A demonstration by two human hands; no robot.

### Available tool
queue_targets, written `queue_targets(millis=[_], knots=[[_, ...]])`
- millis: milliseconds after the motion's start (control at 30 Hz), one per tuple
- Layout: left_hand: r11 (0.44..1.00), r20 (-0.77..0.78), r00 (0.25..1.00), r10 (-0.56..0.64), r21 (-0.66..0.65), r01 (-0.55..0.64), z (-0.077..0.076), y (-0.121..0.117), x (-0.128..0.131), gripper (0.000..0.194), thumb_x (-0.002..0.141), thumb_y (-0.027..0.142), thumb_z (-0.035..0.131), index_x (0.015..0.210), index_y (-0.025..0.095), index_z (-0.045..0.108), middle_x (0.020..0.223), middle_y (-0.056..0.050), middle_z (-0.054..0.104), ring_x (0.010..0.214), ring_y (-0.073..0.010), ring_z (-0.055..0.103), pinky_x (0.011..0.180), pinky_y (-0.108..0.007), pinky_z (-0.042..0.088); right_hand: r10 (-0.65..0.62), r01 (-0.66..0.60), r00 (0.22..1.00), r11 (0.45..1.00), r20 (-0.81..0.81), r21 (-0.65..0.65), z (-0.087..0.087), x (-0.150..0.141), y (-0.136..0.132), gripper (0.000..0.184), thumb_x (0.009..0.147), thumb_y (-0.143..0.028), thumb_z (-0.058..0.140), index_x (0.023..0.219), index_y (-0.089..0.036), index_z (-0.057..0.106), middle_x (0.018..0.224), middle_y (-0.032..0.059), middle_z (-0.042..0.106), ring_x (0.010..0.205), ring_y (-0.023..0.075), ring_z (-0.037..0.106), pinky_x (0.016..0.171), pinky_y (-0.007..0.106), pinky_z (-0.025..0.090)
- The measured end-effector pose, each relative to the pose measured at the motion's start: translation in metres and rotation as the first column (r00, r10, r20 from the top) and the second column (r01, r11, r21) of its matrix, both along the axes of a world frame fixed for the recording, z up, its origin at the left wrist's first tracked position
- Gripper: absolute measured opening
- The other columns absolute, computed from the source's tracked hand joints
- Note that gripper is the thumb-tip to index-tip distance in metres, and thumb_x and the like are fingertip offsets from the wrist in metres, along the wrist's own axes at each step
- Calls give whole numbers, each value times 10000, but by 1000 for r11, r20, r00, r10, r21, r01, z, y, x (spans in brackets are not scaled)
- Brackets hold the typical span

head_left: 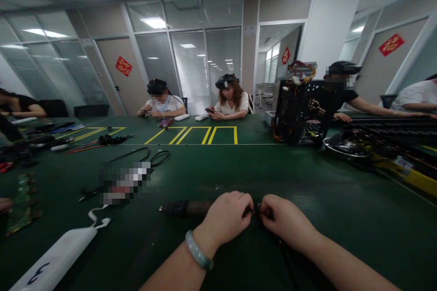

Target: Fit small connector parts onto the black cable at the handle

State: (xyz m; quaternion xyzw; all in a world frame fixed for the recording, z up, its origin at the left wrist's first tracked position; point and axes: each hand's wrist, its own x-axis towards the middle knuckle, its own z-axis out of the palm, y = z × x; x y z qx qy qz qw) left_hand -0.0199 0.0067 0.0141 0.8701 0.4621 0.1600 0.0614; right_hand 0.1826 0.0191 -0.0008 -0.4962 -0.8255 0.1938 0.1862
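A dark electric screwdriver (191,209) lies along the green table, its metal tip pointing left and its brownish body passing behind my left hand (230,213). That hand, with a pale green bangle (198,251) at the wrist, is closed around the tool's rear end. Close to its fingertips, my right hand (285,218) pinches a small dark cable plug (258,208), mostly covered by the fingers. From under the right hand a black cord (284,257) runs down toward me. Whether plug and tool are joined I cannot make out.
A white power strip (58,259) and a blurred device with cables stand left, near a green circuit board (22,204). At right are a black computer case (300,109), a metal bowl (344,148) and a yellow-edged rack (409,173). Several people sit around the table.
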Motion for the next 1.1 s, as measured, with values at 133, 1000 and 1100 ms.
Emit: queue_targets(millis=[133, 1000, 1100], knots=[[1000, -10, 1000, 21, -3, -21, -5, 0, 3, 83, 839, 216, 610, 910, 211, 568, 897, 0, 605, 874, -186, 565, 759, -308, 433, 15, -15, 1000, 1000, -10, 23, 0, 1, 1, 51, 765, -164, 608, 774, -214, 601, 773, -15, 601, 700, 148, 560, 581, 224, 364], [1000, 65, 998, -15, 28, 14, -11, 2, 6, 67, 833, 219, 609, 891, 217, 574, 875, 3, 612, 844, -190, 552, 742, -321, 404, -4, -39, 985, 969, -171, -244, 3, 7, 5, 88, 824, -264, 621, 846, -207, 684, 787, -17, 686, 698, 141, 616, 586, 204, 419], [999, 65, 998, -13, 30, 11, -11, 1, 6, 60, 838, 213, 596, 892, 220, 573, 878, 10, 612, 848, -187, 551, 745, -322, 404, -9, -26, 990, 967, -138, -252, 7, 5, 3, 105, 830, -285, 624, 851, -224, 707, 797, -21, 701, 710, 143, 627, 598, 206, 420]])
